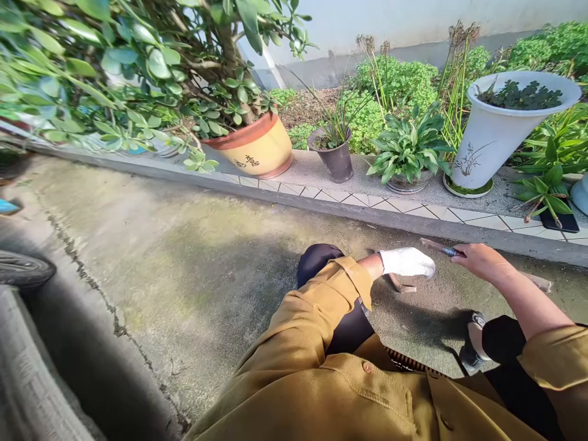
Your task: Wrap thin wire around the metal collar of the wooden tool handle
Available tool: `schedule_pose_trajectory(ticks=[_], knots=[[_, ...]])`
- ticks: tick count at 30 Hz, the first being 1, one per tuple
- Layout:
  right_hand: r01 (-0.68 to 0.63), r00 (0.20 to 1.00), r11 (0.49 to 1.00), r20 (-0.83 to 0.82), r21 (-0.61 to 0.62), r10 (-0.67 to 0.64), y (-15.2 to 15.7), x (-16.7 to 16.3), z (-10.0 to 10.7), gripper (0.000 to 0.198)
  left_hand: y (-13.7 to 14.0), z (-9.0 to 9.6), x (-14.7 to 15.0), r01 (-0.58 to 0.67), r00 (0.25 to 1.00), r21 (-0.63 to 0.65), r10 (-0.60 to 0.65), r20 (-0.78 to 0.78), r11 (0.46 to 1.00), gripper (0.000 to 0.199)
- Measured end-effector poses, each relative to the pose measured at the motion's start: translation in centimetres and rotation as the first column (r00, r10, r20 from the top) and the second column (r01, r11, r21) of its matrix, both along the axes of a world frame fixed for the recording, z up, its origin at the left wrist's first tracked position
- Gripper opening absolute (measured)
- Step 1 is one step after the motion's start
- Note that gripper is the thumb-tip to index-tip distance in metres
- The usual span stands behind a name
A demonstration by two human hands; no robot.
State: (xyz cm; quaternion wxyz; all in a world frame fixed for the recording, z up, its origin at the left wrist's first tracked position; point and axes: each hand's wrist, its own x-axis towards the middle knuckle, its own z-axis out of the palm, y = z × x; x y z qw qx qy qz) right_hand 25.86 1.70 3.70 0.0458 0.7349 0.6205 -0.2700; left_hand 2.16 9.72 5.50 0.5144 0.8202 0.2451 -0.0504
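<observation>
Fingers of the right hand (481,260) gripped a tool (438,247) near the front edge of the ledge (395,218); the gloved left hand (407,262) had fingers pressed together.

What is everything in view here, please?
Ledge: one, grey, across frame
Bushy plant: one, green, upper left
Round pot: one, yellow, beneath bushy plant
Small pot: one, dark, mid-ledge
Leafy plant: one, green, beside small pot
Tall planter: one, white, right ledge
Phone-like slab: one, black, far right
Foliage: clumps, green, behind ledge
Wall: one, pale, top
Tool: one, brownish, centre right
Unclear pieces: at least two, brownish, ground
Sleeves: two, mustard, lower half
Left hand: one, white-gloved, centre right
Right hand: one, ungloved, holding tool
</observation>
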Motion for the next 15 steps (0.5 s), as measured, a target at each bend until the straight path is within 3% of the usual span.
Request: schedule_pose_trajectory(ticks=[3, 8, 11, 13, 15], knots=[[-0.146, 0.989, 0.979, -0.045, -0.142, 0.141, -0.3, -1.1, -0.2, 0.021, 0.3, -0.4, -0.1, 0.207, 0.977, 0.085, -0.210, 0.025, 0.975, 0.022], [-0.301, 0.923, 0.905, -0.331, -0.299, 0.198, -1.0, -2.4, 1.4, 0.013, 2.0, -2.2, -0.4, 0.245, 0.959, 0.169, -0.265, 0.103, 0.954, 0.023], [-0.405, 0.796, 0.852, -0.586, -0.332, 0.150, -1.4, -2.6, 3.0, 0.026, 2.7, -2.8, -0.4, 0.204, 0.964, 0.090, -0.216, 0.153, 0.975, 0.021], [-0.399, 0.720, 0.879, -0.683, -0.260, 0.124, -1.6, -2.1, 4.0, 0.039, 2.8, -2.8, -0.4, 0.173, 0.974, -0.029, -0.167, 0.155, 0.984, 0.020], [-0.235, 0.691, 0.961, -0.720, -0.145, 0.061, -1.7, -1.2, 4.6, 0.049, 2.7, -2.6, -0.3, 0.119, 0.978, -0.142, -0.092, 0.187, 0.983, 0.023]])
